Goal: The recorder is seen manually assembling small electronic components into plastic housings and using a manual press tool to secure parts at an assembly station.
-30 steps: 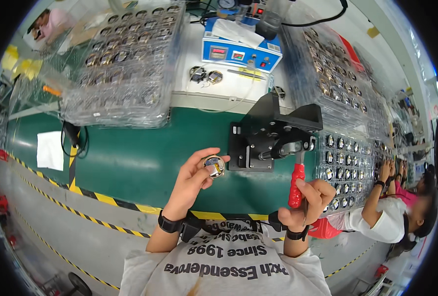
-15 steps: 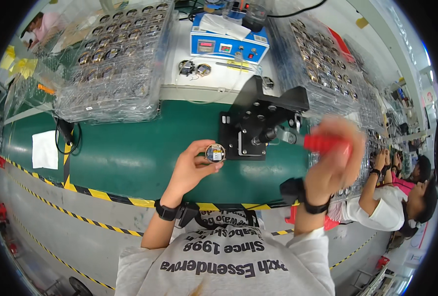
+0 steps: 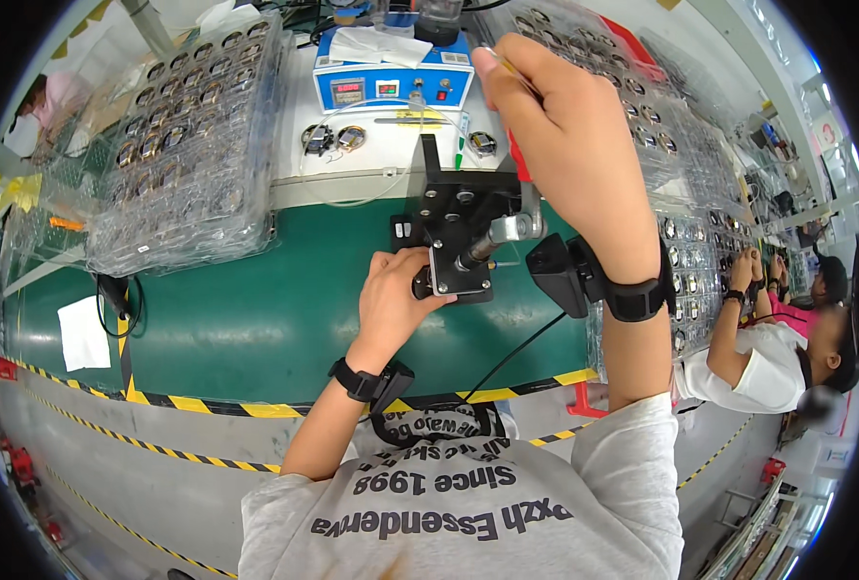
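Two hands, left hand at press base, right hand gripping handle

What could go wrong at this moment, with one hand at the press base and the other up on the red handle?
The left hand rests against the base of the black press fixture, fingers close under its metal ram, while the right hand grips the red handle; a pull now might pinch them. The small part is hidden behind the fingers, so its seating cannot be checked. A thin cable trails below the fixture and might snag.

Single head-worn fisheye view, steeply downward, close above the green workbench.
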Tool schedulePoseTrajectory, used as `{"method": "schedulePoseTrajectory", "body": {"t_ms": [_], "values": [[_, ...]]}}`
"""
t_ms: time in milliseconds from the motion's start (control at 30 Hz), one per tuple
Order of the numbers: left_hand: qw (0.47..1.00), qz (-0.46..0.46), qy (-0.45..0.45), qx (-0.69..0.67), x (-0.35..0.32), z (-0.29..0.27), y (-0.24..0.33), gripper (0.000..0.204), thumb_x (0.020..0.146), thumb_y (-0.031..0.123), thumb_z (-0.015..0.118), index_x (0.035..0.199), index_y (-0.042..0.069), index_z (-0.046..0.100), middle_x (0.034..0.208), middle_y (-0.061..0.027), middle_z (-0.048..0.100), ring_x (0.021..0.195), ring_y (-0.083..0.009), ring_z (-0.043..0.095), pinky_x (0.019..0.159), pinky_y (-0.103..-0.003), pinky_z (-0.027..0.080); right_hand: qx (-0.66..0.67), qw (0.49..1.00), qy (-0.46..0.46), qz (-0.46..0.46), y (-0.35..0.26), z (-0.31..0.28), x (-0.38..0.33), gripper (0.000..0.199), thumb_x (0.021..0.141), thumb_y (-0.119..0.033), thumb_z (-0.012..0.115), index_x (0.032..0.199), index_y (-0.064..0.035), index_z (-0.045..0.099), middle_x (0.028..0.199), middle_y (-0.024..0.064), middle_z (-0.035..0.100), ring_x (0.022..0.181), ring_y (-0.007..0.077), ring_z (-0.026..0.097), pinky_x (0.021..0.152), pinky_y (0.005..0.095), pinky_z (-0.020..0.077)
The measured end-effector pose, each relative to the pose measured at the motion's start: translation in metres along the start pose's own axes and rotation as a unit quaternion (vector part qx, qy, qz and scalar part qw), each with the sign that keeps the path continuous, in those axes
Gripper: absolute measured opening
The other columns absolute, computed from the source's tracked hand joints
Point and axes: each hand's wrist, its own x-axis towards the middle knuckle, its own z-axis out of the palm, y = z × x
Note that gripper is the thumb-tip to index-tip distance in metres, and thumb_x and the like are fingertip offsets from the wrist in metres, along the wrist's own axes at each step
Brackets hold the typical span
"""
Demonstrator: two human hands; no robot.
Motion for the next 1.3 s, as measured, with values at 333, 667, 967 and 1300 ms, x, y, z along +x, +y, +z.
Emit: {"method": "schedulePoseTrajectory", "body": {"t_ms": [333, 667, 967, 1300], "values": [[0.991, -0.069, -0.065, 0.100, 0.010, -0.006, 0.019, 0.057, 0.053, 0.023, 0.084, 0.103, 0.005, 0.064, 0.106, -0.0037, 0.063, 0.089, -0.0291, 0.052, 0.079, -0.035, 0.047, -0.009, 0.996, 0.068, -0.050, 0.014, 0.007, -0.001, 0.024, 0.090, -0.023, 0.054, 0.077, -0.0024, 0.050, 0.055, 0.0132, 0.049, 0.046, 0.0267, 0.047, 0.047, 0.0343, 0.0370], [0.990, -0.043, 0.123, 0.062, -0.003, 0.030, 0.027, 0.053, 0.056, 0.024, 0.082, 0.097, 0.001, 0.059, 0.093, -0.0129, 0.062, 0.084, -0.0292, 0.055, 0.072, -0.037, 0.045, -0.017, 0.989, 0.139, -0.041, 0.003, 0.007, -0.013, 0.021, 0.088, -0.022, 0.057, 0.077, -0.0059, 0.049, 0.059, 0.0155, 0.055, 0.055, 0.0364, 0.054, 0.045, 0.0429, 0.0398], [0.978, -0.123, -0.006, -0.170, -0.030, -0.051, 0.006, 0.034, 0.074, 0.002, 0.070, 0.105, 0.001, 0.057, 0.097, -0.0110, 0.064, 0.086, -0.0186, 0.062, 0.075, -0.028, 0.049, 0.000, 0.911, 0.307, -0.276, 0.011, 0.020, -0.079, 0.020, 0.079, -0.028, 0.066, 0.078, -0.0097, 0.057, 0.083, 0.0042, 0.064, 0.050, 0.0216, 0.053, 0.043, 0.0338, 0.0401], [0.932, -0.059, 0.086, -0.346, -0.045, -0.093, 0.094, 0.055, 0.074, -0.001, 0.072, 0.124, 0.001, 0.048, 0.101, -0.0113, 0.064, 0.083, -0.0158, 0.062, 0.070, -0.029, 0.052, 0.192, 0.966, 0.110, -0.132, 0.004, 0.010, -0.155, 0.033, 0.075, -0.024, 0.073, 0.103, -0.0093, 0.066, 0.094, 0.0038, 0.067, 0.047, 0.0142, 0.046, 0.043, 0.0245, 0.0379]]}}
